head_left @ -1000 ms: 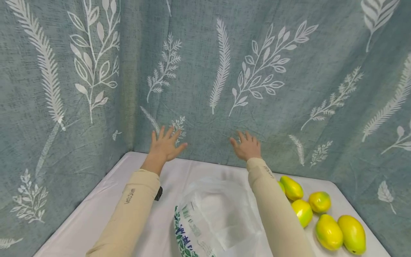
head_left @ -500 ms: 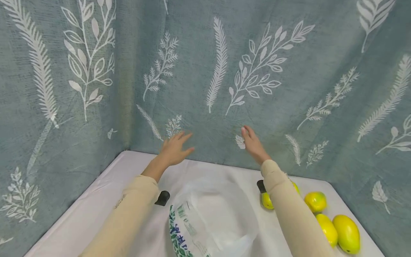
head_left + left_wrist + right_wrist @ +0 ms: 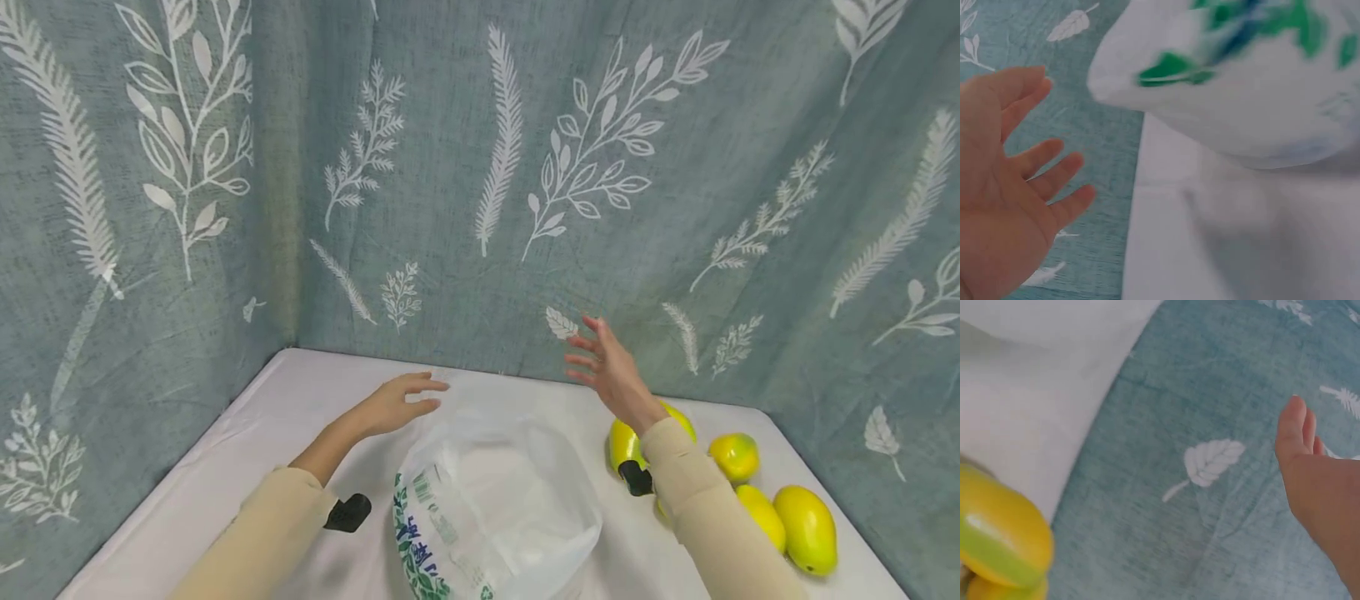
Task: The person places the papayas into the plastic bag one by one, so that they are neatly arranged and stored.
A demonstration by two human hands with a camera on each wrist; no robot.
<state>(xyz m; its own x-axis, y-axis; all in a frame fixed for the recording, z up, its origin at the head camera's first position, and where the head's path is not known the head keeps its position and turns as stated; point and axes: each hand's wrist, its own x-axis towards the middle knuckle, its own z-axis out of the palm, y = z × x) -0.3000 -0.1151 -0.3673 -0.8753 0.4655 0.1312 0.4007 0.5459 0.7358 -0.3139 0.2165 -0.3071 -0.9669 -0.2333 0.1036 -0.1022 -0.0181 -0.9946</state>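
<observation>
A white plastic bag (image 3: 457, 525) with green leaf print and blue lettering stands on the table, its wide mouth facing up. Left of and beyond the bag, my left hand (image 3: 393, 404) is in the air, fingers apart and holding nothing; in the left wrist view the bag (image 3: 1241, 112) is beside it. My right hand (image 3: 611, 367) is raised at the back right with relaxed, spread fingers and nothing in them. Below its wrist lie several yellow-green mangoes (image 3: 804, 529), some partly hidden by the sleeve. One mango (image 3: 1000, 528) shows in the right wrist view.
The table (image 3: 247, 450) has a white cover. A grey-green curtain (image 3: 442, 183) with white leaf prints hangs behind it and along both sides. Dark wrist-camera mounts (image 3: 348, 512) stick out under both sleeves.
Both hands, spread palm-down over the back of the table, have turned inward. The left has come down and nearer the bag; the right has moved to the right, in front of the mangoes.
</observation>
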